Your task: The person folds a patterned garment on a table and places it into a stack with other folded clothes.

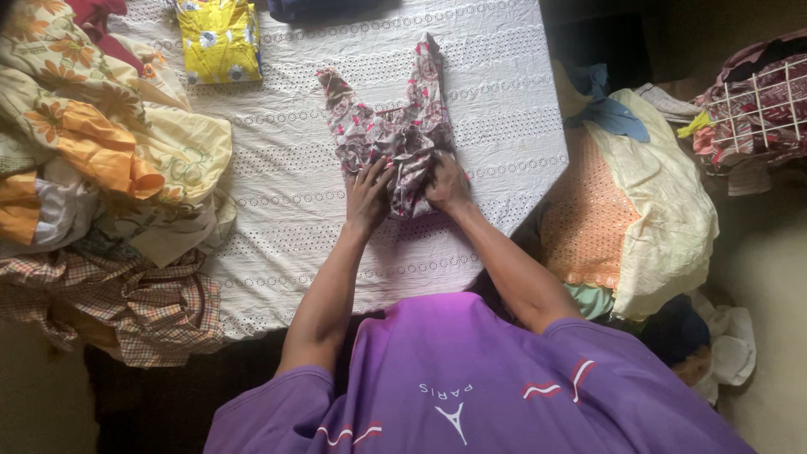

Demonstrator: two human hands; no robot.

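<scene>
Both your hands are down on the floral garment (391,134), which lies near the middle of the white eyelet cloth (286,193) covering the table. Your left hand (367,197) lies flat with its fingers spread over the garment's near edge, pressing rather than pinching. Your right hand (445,183) rests on the bunched fabric just beside it; its fingers curl into the folds, but you cannot tell whether they grip any cloth. The garment's two narrow ends point away from you. A folded yellow garment (218,40) lies at the far side of the cloth, well apart. A heap of flowered and checked clothes (101,168) sits to your left, and a pile with an orange piece (588,219) to your right.
</scene>
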